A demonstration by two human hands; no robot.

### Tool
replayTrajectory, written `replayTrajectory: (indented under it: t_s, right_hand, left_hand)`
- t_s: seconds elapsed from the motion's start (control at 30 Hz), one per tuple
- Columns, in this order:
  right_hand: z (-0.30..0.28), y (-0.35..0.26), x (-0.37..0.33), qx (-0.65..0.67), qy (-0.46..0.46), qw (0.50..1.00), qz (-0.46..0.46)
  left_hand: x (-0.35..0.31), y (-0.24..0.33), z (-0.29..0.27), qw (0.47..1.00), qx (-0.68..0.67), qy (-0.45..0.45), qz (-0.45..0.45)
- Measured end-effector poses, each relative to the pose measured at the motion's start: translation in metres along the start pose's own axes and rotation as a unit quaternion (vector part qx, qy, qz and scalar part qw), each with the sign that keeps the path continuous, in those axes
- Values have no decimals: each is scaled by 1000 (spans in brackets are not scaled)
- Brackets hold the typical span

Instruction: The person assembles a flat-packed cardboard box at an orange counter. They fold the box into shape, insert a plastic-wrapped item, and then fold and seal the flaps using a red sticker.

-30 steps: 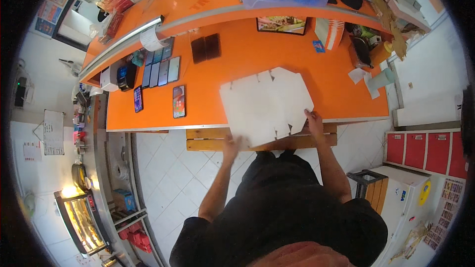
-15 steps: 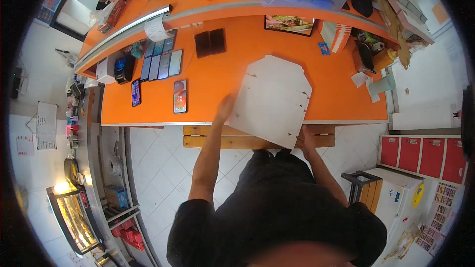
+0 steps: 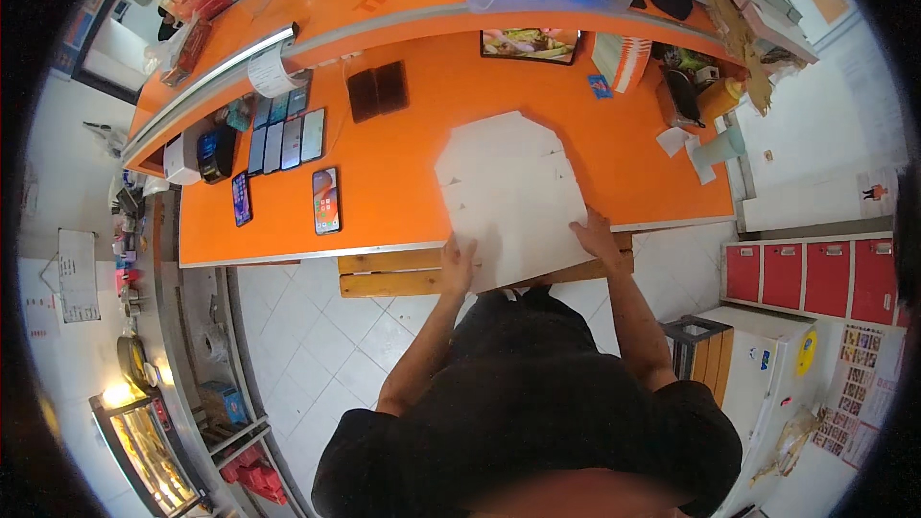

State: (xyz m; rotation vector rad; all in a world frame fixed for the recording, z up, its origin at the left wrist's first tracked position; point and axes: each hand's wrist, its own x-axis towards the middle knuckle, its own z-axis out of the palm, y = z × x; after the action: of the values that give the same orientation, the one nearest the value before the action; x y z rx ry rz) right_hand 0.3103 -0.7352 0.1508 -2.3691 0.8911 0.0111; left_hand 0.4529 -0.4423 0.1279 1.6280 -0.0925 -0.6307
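A flat white cardboard box blank (image 3: 513, 197) with cut corners and small slits along its sides lies partly on the orange counter and overhangs its front edge toward me. My left hand (image 3: 459, 265) is closed on the left edge near the bottom, with the thumb on top. On the opposite edge, slightly higher, my right hand (image 3: 597, 236) grips the cardboard with its thumb on the upper face. The fingers beneath the sheet are hidden.
Several phones (image 3: 288, 142) lie in a group at the counter's left, with another phone (image 3: 326, 200) nearer its front. A dark wallet-like folder (image 3: 378, 91) sits further back. A raised shelf edge (image 3: 384, 38) crosses behind. A slatted wooden bench (image 3: 384, 284) stands below.
The blank has turned more upright to face me. My left hand has slid down its left edge, and my right hand has moved up from the lower corner to the right edge.
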Motion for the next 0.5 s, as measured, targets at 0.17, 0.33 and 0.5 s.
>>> replayTrajectory:
  t_s: [0.17,0.33,0.5]
  right_hand:
    - [20,-7,-4,72,90,993,-14]
    - [17,-16,-7,155,126,980,-9]
    - [20,5,7,277,95,956,30]
  left_hand:
    - [1,4,-2,996,-84,-9,-1]
    - [-17,39,3,997,41,44,47]
    - [-7,32,10,990,-136,39,-21]
